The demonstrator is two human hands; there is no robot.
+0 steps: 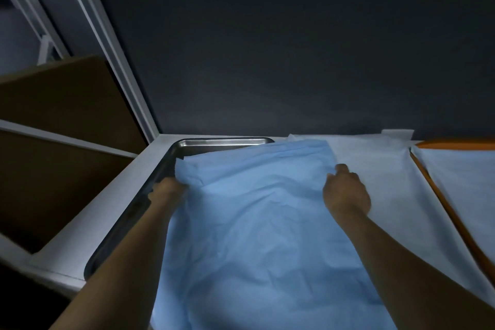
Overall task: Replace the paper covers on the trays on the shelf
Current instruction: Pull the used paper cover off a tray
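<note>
The light is dim; the blue paper cover (254, 222) lies over the metal tray (222, 141) and hides all but its far rim and left wall, and the frame cuts off the sheet's near end. The fingers of the left hand (167, 190) are buried under the sheet's edge at 9 o'clock, so I cannot tell how they lie; the right hand (345, 191) curls its fingers together on the edge at 3 o'clock, pinching it, beside a white paper cover (375, 163).
</note>
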